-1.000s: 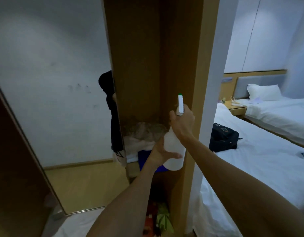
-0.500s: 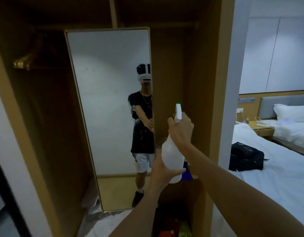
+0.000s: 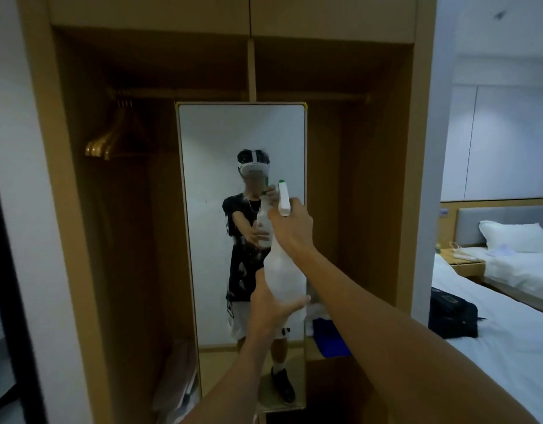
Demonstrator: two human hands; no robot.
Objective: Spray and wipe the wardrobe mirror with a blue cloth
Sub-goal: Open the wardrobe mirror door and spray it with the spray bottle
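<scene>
Far left inside the wardrobe (image 3: 80,209), wooden hangers (image 3: 106,142) hang on the rail. Centre: tall mirror (image 3: 209,142) w/ gold frame, upright against the wardrobe's middle divider; it reflects a person in a headset holding the bottle. Just in front of the mirror, left hand (image 3: 271,307) cups the white spray bottle (image 3: 284,276) from below, fingers & thumb wrapped round its base. Right hand (image 3: 293,229) grips the bottle's neck, fingers curled by the trigger; white nozzle w/ green tip points at the glass. Right of the mirror, low on a shelf, blue cloth (image 3: 329,339) lies folded. Far right: bed (image 3: 508,362) w/ white sheets, black bag (image 3: 452,315) on its near edge, pillow (image 3: 508,235) on the bed beyond.
</scene>
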